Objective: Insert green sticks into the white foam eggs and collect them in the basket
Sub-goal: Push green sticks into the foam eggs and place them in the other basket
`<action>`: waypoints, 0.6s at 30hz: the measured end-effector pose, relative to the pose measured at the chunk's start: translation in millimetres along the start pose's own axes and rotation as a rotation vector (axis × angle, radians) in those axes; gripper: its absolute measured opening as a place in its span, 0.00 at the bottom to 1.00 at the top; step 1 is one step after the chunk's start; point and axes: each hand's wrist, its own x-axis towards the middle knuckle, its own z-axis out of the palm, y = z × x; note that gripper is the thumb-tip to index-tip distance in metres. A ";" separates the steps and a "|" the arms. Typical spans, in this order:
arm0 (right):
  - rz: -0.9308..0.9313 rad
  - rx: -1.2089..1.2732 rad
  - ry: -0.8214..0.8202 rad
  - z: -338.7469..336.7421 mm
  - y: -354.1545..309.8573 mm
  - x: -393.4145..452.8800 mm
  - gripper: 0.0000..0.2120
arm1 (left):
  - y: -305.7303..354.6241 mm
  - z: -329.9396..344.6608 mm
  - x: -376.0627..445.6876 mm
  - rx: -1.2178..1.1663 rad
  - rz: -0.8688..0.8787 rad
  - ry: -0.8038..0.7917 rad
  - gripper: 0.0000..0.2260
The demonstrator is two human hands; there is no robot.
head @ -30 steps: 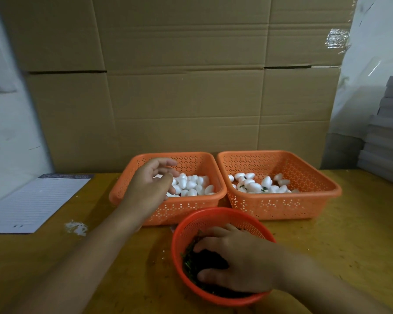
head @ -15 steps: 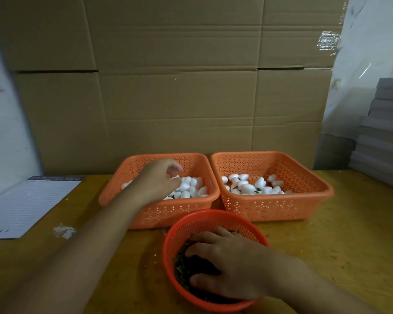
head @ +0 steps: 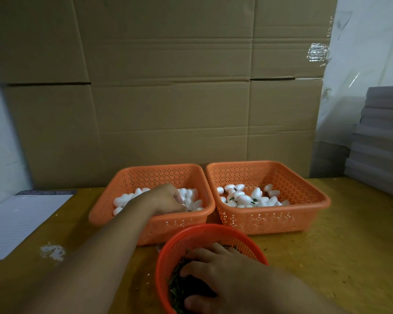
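Two baskets: square orange ones are sitting side by side toward the bench's far edge, left basket (head: 127,214) and right basket (head: 281,218) nearly touching.
Plain eggs: white foam eggs (head: 191,196) are lying loose in the left basket.
Stuck eggs: finished eggs (head: 243,198), green stems showing among them, are lying in the right basket.
Round bowl: red mesh bowl (head: 191,239) is sitting at the near edge, holding green sticks (head: 177,288).
Left hand (head: 166,198): is reaching into the left basket, fingers curling down among the eggs; cannot tell whether its grip has hold of one.
Right hand (head: 225,275): is resting in the bowl, fingers spread over the sticks; grip on any stick cannot be told.
Paper: white sheet (head: 21,220) is lying at the left edge.
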 end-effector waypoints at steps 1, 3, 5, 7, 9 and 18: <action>-0.003 -0.001 -0.001 0.2 0.2 0.8 0.26 | -0.4 0.0 -0.5 -0.001 -0.008 -0.003 0.18; -0.004 0.002 -0.002 0.1 0.4 1.7 0.26 | -1.4 0.0 -1.5 -0.015 -0.012 0.002 0.19; -0.002 0.002 -0.004 -0.2 0.5 1.7 0.26 | -2.9 0.0 -0.5 -0.045 -0.006 0.017 0.18; 0.000 0.002 -0.010 0.1 0.3 1.2 0.26 | -4.4 0.4 1.0 -0.099 0.003 0.024 0.20; 0.002 0.000 -0.009 0.4 -0.4 0.6 0.26 | -6.2 0.3 1.5 -0.187 0.025 0.031 0.21; 0.015 -0.016 -0.010 -2.4 -4.2 -2.5 0.27 | -0.7 1.2 -27.4 -0.577 0.293 0.486 0.06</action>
